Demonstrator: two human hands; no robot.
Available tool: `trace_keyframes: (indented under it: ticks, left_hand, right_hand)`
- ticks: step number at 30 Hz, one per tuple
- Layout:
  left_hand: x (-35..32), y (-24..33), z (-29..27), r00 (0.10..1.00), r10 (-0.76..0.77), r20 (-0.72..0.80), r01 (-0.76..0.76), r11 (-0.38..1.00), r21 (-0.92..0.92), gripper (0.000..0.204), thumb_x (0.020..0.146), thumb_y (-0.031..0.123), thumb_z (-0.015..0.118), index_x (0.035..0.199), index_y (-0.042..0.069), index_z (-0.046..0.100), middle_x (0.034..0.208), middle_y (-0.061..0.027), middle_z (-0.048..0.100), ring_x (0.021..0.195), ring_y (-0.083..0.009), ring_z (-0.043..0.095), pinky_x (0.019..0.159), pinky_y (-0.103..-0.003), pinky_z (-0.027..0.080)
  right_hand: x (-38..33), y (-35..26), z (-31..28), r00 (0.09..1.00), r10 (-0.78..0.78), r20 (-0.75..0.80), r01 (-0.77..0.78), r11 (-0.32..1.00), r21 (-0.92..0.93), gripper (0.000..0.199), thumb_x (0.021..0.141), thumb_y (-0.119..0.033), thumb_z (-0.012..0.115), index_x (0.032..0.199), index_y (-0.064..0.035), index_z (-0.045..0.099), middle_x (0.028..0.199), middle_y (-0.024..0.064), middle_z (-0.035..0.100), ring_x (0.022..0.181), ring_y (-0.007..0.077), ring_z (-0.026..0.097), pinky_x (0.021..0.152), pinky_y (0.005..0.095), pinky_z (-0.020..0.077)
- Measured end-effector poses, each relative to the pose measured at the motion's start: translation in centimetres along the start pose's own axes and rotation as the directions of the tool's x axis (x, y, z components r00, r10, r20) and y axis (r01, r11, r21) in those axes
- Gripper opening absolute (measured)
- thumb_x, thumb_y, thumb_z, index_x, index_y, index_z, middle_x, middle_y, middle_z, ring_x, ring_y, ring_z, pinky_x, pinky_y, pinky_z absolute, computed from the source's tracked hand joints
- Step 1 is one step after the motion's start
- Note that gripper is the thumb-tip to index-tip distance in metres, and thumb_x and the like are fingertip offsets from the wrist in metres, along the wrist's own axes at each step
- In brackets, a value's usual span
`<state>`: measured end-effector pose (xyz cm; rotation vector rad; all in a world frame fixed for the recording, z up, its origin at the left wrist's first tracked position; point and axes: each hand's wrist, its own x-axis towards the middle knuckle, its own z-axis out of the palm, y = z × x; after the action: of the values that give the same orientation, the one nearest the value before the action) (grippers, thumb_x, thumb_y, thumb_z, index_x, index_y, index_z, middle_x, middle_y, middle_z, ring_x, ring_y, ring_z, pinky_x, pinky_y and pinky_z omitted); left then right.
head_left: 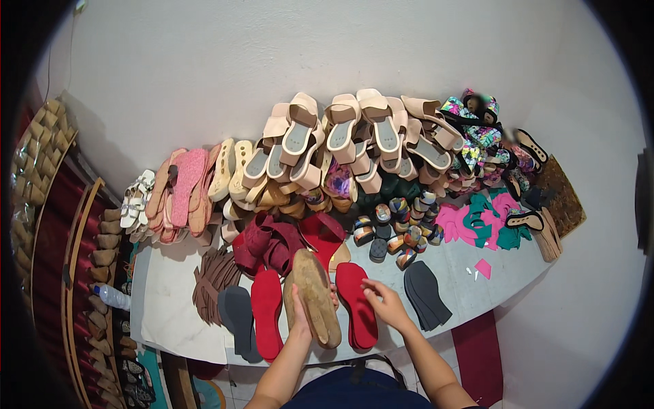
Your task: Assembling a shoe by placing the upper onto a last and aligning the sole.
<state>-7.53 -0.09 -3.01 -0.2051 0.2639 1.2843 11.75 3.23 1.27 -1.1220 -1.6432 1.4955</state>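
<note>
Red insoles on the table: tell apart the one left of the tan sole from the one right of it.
The left red insole lies untouched; the right red insole has the right hand on its edge. The left one looks single, while the right one seems to top a stack. Both lie flat beside the tan sole held in the left hand.

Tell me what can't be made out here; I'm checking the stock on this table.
Head view only:
- Left hand: fingers hidden behind the tan wooden sole.
- Red insoles under the right hand: stack count too small to tell.
- Beige sandals: lower pairs buried by the pile.
</note>
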Motion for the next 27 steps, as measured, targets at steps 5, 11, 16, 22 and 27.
trace_keyframes:
  ticks: [5, 11, 16, 22, 27]
  left_hand:
    - [0.1, 1.0, -0.3, 0.999, 0.047, -0.017, -0.045, 0.995, 0.086, 0.082, 0.07, 0.07, 0.038, 0.114, 0.001, 0.037, 0.093, -0.0146, 0.047, 0.078, -0.0246, 0.048, 0.07, -0.036, 0.043]
    - [0.5, 1.5, -1.1, 0.988, 0.061, -0.144, -0.018, 0.959, 0.282, 0.078, 0.068, 0.07, 0.04, 0.11, 0.004, 0.042, 0.092, -0.0128, 0.047, 0.075, -0.0237, 0.048, 0.067, -0.036, 0.044]
    - [0.7, 2.6, -3.9, 0.998, -0.001, -0.067, 0.021, 0.959, 0.284, 0.085, 0.071, 0.069, 0.035, 0.121, 0.0, 0.033, 0.101, -0.0168, 0.049, 0.083, -0.0286, 0.052, 0.074, -0.041, 0.045]
    - [0.2, 3.2, -3.3, 0.999, -0.024, -0.045, 0.028, 0.996, 0.088, 0.081, 0.07, 0.069, 0.037, 0.116, 0.002, 0.037, 0.096, -0.0162, 0.048, 0.079, -0.0267, 0.05, 0.071, -0.038, 0.044]
    - [0.4, 3.4, -2.9, 0.995, -0.03, -0.09, 0.041, 0.991, 0.126, 0.083, 0.063, 0.072, 0.047, 0.113, 0.006, 0.041, 0.096, -0.0106, 0.045, 0.079, -0.0225, 0.047, 0.073, -0.035, 0.043]
  right_hand:
    - [7.8, 4.1, 0.3, 0.982, -0.069, -0.178, 0.012, 0.952, -0.307, 0.032, 0.081, -0.02, 0.051, 0.104, 0.0022, 0.052, 0.096, 0.0195, 0.058, 0.085, 0.0272, 0.058, 0.072, 0.0326, 0.046]
    - [17.5, 4.6, 3.2, 0.901, -0.396, -0.177, 0.216, 0.763, -0.609, 0.047, 0.073, -0.019, 0.058, 0.115, -0.0021, 0.044, 0.098, 0.0164, 0.054, 0.096, 0.0337, 0.049, 0.088, 0.0379, 0.0364]
    - [20.6, 6.1, 3.5, 0.917, -0.321, -0.237, 0.005, 0.603, -0.797, 0.045, 0.067, -0.012, 0.06, 0.11, -0.0092, 0.048, 0.1, 0.0124, 0.052, 0.093, 0.0297, 0.05, 0.088, 0.038, 0.0353]
    - [15.8, 4.2, 1.4, 0.878, -0.402, -0.259, 0.255, 0.852, -0.457, 0.037, 0.065, 0.003, 0.053, 0.1, -0.0079, 0.058, 0.099, 0.0129, 0.047, 0.097, 0.0297, 0.048, 0.086, 0.0363, 0.0368]
    - [10.5, 5.4, 0.6, 0.969, -0.241, 0.055, 0.235, 0.967, 0.103, 0.035, 0.065, 0.006, 0.049, 0.096, -0.0026, 0.062, 0.118, 0.0139, 0.041, 0.105, 0.0254, 0.044, 0.088, 0.0318, 0.0354]
